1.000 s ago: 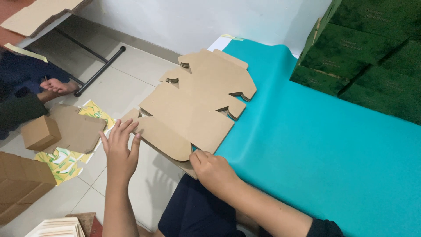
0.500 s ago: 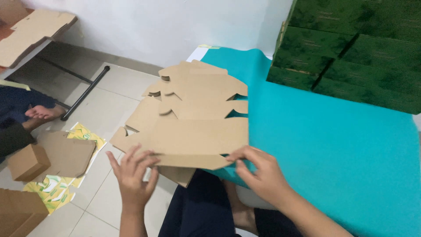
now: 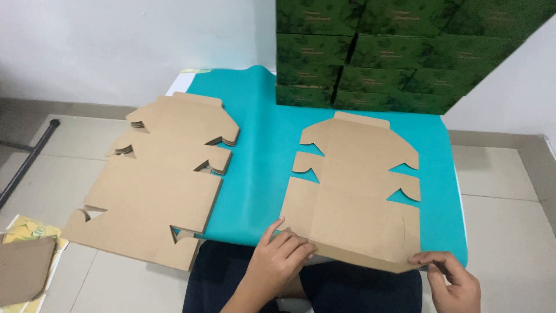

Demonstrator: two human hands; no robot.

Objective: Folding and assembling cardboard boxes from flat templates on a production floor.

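Green boxes stacked at the back, flat cardboard blanks in front.
The dark green boxes (image 3: 376,52) stand in rows against the wall. One brown box blank (image 3: 354,188) lies flat on the teal mat (image 3: 255,145); a stack of blanks (image 3: 162,179) lies left, overhanging the mat's edge.
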